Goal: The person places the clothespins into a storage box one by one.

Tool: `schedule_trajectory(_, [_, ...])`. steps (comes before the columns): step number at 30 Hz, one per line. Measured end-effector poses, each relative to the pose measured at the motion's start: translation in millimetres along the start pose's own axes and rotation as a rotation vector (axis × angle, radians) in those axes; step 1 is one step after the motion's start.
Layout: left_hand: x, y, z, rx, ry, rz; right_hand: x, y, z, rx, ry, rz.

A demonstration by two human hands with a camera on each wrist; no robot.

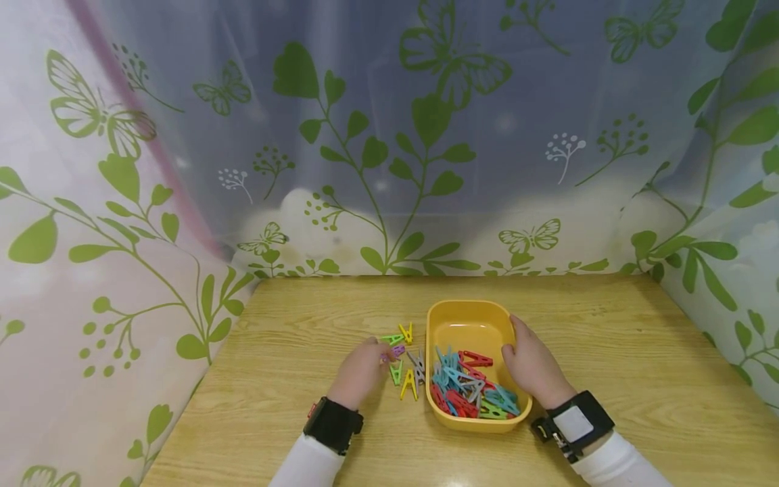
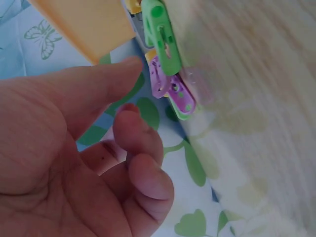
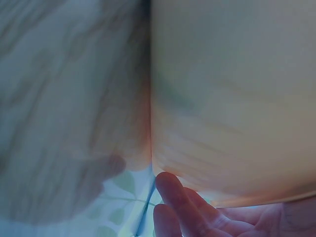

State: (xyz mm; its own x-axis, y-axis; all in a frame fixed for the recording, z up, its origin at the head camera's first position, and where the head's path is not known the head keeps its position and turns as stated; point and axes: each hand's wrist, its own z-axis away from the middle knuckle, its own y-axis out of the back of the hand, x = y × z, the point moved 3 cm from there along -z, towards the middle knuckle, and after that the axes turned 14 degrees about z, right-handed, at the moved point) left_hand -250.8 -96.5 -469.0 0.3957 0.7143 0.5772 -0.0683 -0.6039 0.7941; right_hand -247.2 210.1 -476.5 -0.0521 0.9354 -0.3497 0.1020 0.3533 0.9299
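Observation:
My left hand (image 1: pixel 360 372) hovers with loosely bent fingers beside a small group of plastic clothespins. In the left wrist view a gap shows between thumb and fingers, with a purple clothespin (image 2: pixel 181 96) and a green clothespin (image 2: pixel 163 39) just beyond them. A yellow clothespin (image 1: pixel 409 384) and a grey clothespin (image 1: pixel 416 365) lie near the same hand. My right hand (image 1: pixel 535 362) grips the right side of a yellow plastic tub (image 1: pixel 475 426), thumb over the rim and fingers against the outer wall. Inside lie several red, blue, grey and green clothespins (image 1: pixel 464 404).
The wooden table (image 1: pixel 292 338) carries the tub and the loose clothespins. A curtain (image 1: pixel 462 223) printed with leaves and butterflies hangs behind the table and along both sides. Another yellow clothespin (image 1: pixel 406 331) lies close to the tub's left wall.

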Motion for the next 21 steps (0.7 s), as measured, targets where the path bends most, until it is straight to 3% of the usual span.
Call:
schedule_trajectory(7, [-4.3,-4.4,0.7,-0.056,0.042,0.012,-0.6,0.9,0.3,-0.002,-0.003,-0.007])
schedule_trajectory(21, [-4.8,-6.1,4.8,-0.024,0.009,-0.048,-1.0,1.4,0.3,0.004,0.0,-0.003])
